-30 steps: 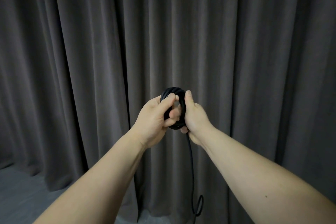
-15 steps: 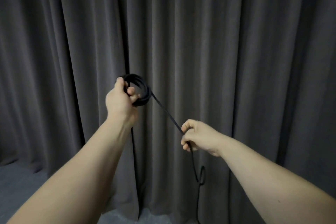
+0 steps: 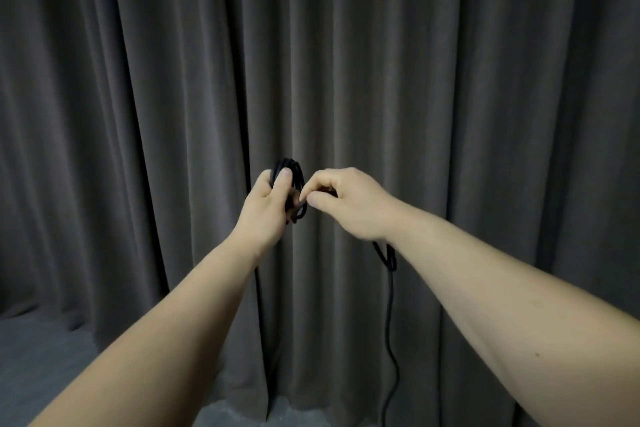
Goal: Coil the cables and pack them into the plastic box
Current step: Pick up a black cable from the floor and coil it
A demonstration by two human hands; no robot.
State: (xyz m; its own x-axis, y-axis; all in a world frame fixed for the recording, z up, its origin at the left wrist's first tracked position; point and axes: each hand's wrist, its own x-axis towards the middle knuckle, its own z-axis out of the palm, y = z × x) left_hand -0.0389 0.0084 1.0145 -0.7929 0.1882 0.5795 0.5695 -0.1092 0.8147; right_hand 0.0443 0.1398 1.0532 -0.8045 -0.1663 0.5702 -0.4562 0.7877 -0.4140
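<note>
Head view shows both arms stretched out toward a dark grey curtain [image 3: 450, 80], the hands raised close together near the middle of the scene. The left hand [image 3: 268, 208] grips a small coil [image 3: 289, 166] of black cable, thumb pressed over the top of the loops. The right hand [image 3: 349, 201], just right of the coil, pinches the strand where it feeds into the bundle, fingertips nearly touching the left hand's. From under the right wrist the loose cable tail [image 3: 391, 305] hangs down toward the floor [image 3: 52, 357], with what looks like a small kink or loop near its top, though the dim light makes that hard to confirm. No plastic box is in sight. If that kink is wound in, the coil may come out lumpy or twisted; and if the left thumb eases, the loops could spring open and spill.
</note>
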